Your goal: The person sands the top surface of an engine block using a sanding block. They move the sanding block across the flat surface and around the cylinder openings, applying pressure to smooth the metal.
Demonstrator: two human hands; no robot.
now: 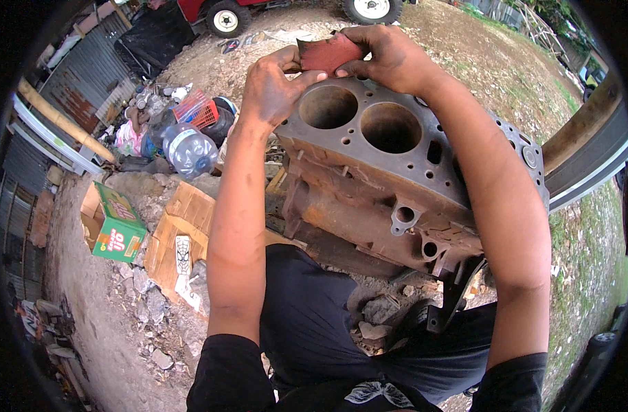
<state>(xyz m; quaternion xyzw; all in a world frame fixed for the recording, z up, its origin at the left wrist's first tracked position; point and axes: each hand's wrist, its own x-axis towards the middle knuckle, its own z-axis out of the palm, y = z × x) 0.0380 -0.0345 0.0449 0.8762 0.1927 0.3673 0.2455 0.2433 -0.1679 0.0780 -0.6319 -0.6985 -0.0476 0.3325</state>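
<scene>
Both hands hold a piece of reddish-brown sandpaper (332, 52) over the far edge of a rusty engine block (355, 189). My left hand (276, 86) pinches its left side, thumb along the lower edge. At the other side, my right hand (391, 58) grips it between thumb and fingers. Smudges of dark grime cover both hands. The block's flat grey top lies just below them, with two large round cylinder bores (391, 128) plainly visible. My right forearm hides part of the top surface farther right.
Left of the block stand a green cardboard box (118, 223), a flattened brown carton (180, 237) and a large clear plastic bottle (190, 151). A red crate (196, 110) lies among piled odds and ends. Beyond is a red vehicle's wheel (227, 19). Rocks (379, 310) lie below the block.
</scene>
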